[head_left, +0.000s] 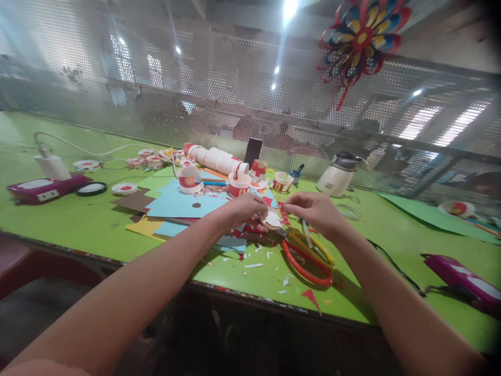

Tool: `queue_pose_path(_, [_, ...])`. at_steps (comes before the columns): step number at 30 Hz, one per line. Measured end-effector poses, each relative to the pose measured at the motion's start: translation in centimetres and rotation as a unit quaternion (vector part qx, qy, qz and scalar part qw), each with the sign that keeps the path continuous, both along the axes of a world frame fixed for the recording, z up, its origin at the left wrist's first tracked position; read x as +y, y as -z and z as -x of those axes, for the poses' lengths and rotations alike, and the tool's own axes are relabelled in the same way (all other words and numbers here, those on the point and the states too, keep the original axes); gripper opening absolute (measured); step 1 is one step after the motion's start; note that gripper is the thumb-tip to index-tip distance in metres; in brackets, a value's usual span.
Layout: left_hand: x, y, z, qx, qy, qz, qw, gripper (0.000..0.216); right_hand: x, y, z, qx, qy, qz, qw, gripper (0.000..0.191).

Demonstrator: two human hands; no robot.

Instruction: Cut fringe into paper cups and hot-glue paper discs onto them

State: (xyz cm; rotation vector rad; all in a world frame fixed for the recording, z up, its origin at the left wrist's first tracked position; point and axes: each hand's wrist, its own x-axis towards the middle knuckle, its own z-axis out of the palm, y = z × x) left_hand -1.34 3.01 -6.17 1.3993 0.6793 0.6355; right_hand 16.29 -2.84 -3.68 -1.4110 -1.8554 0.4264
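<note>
My left hand (250,210) is closed on a white round paper piece (271,221), apparently the base of a cut paper cup. Close to its right, my right hand (311,209) pinches with thumb and forefinger at a red paper strip (283,214). Just below both hands lies a large pair of scissors (299,272), with one red and one yellow handle loop. A slim white-and-grey tool (306,233) rests by the yellow loop. White and red paper scraps (268,255) litter the table below the hands.
Coloured paper sheets (180,203) are stacked at left. Behind them stand cut paper cups (238,184), a long row of nested cups (217,159) and a phone (253,152). A white kettle (335,176) is at back right. Purple power strips (462,279) lie on both sides.
</note>
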Motion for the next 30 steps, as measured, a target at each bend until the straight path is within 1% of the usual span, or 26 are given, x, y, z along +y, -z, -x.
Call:
queue_pose_path(3, [0.2, 0.2, -0.1, -0.001, 0.008, 0.005, 1.0, 0.011, 0.3, 0.1, -0.4, 0.048, 0.007, 0.037, 0.998, 0.017])
queue_pose_path(7, [0.3, 0.2, -0.2, -0.003, 0.014, 0.006, 1.0, 0.01, 0.6, 0.4, -0.5, 0.088, 0.013, 0.06, 0.994, 0.016])
queue_pose_path(15, [-0.2, -0.2, 0.0, 0.012, 0.012, 0.011, 1.0, 0.009, 1.0, 0.9, -0.9, 0.149, 0.003, 0.059, 0.987, 0.016])
queue_pose_path(19, [-0.3, -0.3, 0.1, 0.019, 0.011, 0.01, 1.0, 0.01, 0.9, 0.9, -1.1, 0.186, -0.029, 0.056, 0.981, 0.019])
queue_pose_path(21, [-0.4, -0.4, 0.1, 0.022, 0.013, 0.01, 1.0, 0.011, 1.0, 0.7, -1.1, 0.192, -0.036, 0.054, 0.979, 0.02])
queue_pose_path(25, [-0.4, -0.5, 0.1, 0.025, 0.019, 0.01, 0.999, 0.013, 1.1, 0.6, -1.3, 0.184, -0.025, 0.053, 0.981, 0.017])
queue_pose_path(30, [-0.1, -0.1, 0.0, 0.026, 0.023, 0.006, 0.999, 0.01, 1.1, 0.6, -1.5, 0.141, -0.029, 0.1, 0.985, 0.01])
